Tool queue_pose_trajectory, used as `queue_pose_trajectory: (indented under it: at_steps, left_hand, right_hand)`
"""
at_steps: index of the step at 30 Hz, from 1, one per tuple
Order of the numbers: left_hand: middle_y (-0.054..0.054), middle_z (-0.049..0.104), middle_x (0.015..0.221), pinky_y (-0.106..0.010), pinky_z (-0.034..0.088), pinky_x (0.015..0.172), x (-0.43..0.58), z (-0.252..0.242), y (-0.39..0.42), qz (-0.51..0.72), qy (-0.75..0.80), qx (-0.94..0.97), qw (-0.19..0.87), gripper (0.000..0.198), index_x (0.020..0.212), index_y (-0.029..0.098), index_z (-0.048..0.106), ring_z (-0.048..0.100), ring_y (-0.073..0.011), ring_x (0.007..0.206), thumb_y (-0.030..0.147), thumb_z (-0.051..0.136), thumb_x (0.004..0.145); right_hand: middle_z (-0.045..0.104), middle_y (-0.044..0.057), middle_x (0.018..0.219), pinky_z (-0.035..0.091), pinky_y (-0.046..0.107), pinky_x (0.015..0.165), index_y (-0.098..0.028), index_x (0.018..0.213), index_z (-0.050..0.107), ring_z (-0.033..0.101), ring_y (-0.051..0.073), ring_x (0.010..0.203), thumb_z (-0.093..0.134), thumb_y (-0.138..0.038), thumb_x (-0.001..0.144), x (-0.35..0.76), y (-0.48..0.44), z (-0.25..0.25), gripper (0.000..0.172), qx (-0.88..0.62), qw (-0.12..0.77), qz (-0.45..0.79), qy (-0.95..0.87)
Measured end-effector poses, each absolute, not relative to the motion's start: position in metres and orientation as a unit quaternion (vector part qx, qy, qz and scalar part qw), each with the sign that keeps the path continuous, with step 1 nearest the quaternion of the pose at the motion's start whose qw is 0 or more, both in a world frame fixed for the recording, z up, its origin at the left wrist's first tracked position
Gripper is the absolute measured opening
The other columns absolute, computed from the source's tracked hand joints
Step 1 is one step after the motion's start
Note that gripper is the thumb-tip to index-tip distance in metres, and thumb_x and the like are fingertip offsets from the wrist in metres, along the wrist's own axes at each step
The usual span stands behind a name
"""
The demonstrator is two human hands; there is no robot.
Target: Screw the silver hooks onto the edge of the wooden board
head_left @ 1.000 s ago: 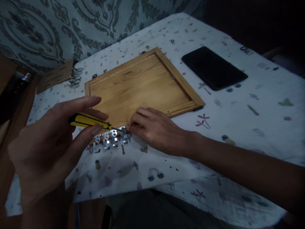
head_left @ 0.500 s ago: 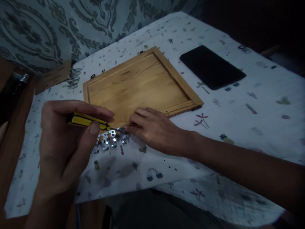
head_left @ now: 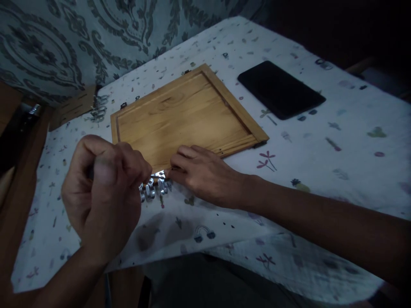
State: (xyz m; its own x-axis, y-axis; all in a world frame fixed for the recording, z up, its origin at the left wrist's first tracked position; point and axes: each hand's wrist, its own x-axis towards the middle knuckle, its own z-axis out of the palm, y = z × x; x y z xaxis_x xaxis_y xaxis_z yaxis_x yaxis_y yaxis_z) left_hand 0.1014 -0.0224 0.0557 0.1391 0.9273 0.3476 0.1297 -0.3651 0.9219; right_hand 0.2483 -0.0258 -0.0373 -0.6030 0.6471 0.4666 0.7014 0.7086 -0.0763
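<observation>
"Honey-brown wooden board (head_left: pixel 180 119), rectangular with a raised frame, lying on the white patterned tablecloth (head_left: pixel 316 156). What's at its near edge?"

"Several shiny silver metal hooks (head_left: pixel 150 190), in a row, partly hidden behind the left hand (head_left: pixel 105 184)."

"And that hand's grip?"

"Curled tight around the mostly hidden handle of a thin-shafted metal screwdriver (head_left: pixel 157 176), its tip at the endmost hook."

"The right hand (head_left: pixel 205 177)?"

"Bent fingers rest at the board's near edge, just beside that hook; whether they pinch anything, I cannot tell."

"Farther off?"

"Flat black tablet-like slab (head_left: pixel 282 90), right of the board."
</observation>
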Motion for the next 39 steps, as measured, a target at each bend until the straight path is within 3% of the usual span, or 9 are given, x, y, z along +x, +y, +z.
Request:
queue_pose_trajectory:
  at_steps: [6,9,13,17,23,28,33,39]
  left_hand:
    - [0.008,0.015,0.048,-0.024,0.018,0.033,0.107,0.056,-0.010,0.526,0.352,0.606,0.482,0.062,0.049,0.018,0.025,0.018,-0.0027,0.033,0.042,0.076,0.077]
    - [0.008,0.019,0.048,-0.023,0.016,0.030,0.105,0.054,-0.006,0.529,0.319,0.593,0.517,0.049,0.050,0.018,0.033,0.016,-0.0024,0.031,0.030,0.068,0.082]
    - [0.005,0.028,0.051,-0.025,0.026,0.038,0.102,0.055,-0.006,0.537,0.318,0.595,0.507,0.033,0.061,0.019,0.052,0.026,-0.0073,0.038,0.018,0.045,0.094]
    - [0.002,0.038,0.058,-0.028,0.034,0.048,0.101,0.056,-0.008,0.547,0.332,0.593,0.490,0.032,0.071,0.019,0.058,0.036,-0.0102,0.048,0.024,0.043,0.098]
    - [0.007,0.023,0.048,-0.024,0.018,0.040,0.103,0.055,-0.004,0.545,0.302,0.600,0.501,0.032,0.070,0.019,0.059,0.014,-0.0074,0.040,0.018,0.041,0.097]
    - [0.006,0.023,0.047,-0.025,0.013,0.036,0.107,0.054,-0.004,0.566,0.320,0.580,0.491,0.042,0.066,0.020,0.059,0.010,-0.0070,0.037,0.020,0.036,0.101]
    - [0.008,0.020,0.048,-0.026,0.011,0.037,0.104,0.057,-0.008,0.574,0.327,0.596,0.457,0.028,0.067,0.020,0.058,0.009,-0.0064,0.038,0.030,0.057,0.094]
    - [0.009,0.018,0.046,-0.025,0.011,0.035,0.099,0.061,-0.008,0.587,0.332,0.604,0.425,0.028,0.067,0.021,0.055,0.008,-0.0064,0.036,0.027,0.054,0.095]
  right_hand:
    - [0.059,0.008,0.093,0.035,0.034,0.072,-0.013,0.096,0.068,0.042,0.019,0.087,0.050,-0.018,0.098,0.248,-0.024,-0.039,0.018,-0.377,0.248,-0.051,-0.891]
    - [0.059,0.008,0.093,0.035,0.034,0.073,-0.012,0.096,0.068,0.041,0.020,0.087,0.050,-0.016,0.097,0.248,-0.025,-0.038,0.019,-0.375,0.236,-0.046,-0.895]
    - [0.058,0.008,0.092,0.033,0.034,0.073,-0.012,0.092,0.067,0.041,0.020,0.088,0.049,-0.015,0.097,0.249,-0.026,-0.037,0.020,-0.377,0.232,-0.051,-0.895]
    - [0.058,0.008,0.093,0.033,0.034,0.073,-0.012,0.093,0.068,0.041,0.021,0.088,0.053,-0.016,0.096,0.248,-0.025,-0.037,0.016,-0.378,0.228,-0.048,-0.896]
    - [0.059,0.008,0.092,0.033,0.034,0.071,-0.012,0.089,0.068,0.041,0.021,0.088,0.054,-0.016,0.095,0.248,-0.025,-0.034,0.015,-0.383,0.217,-0.034,-0.897]
    - [0.059,0.010,0.096,0.033,0.035,0.072,-0.012,0.093,0.068,0.042,0.021,0.088,0.051,-0.016,0.096,0.248,-0.026,-0.033,0.018,-0.383,0.208,-0.027,-0.899]
    - [0.058,0.009,0.096,0.033,0.034,0.073,-0.012,0.094,0.068,0.042,0.021,0.090,0.053,-0.016,0.095,0.249,-0.026,-0.036,0.016,-0.378,0.225,-0.035,-0.898]
    - [0.058,0.009,0.097,0.033,0.034,0.075,-0.011,0.097,0.068,0.041,0.021,0.092,0.054,-0.015,0.095,0.249,-0.025,-0.040,0.015,-0.374,0.243,-0.044,-0.894]
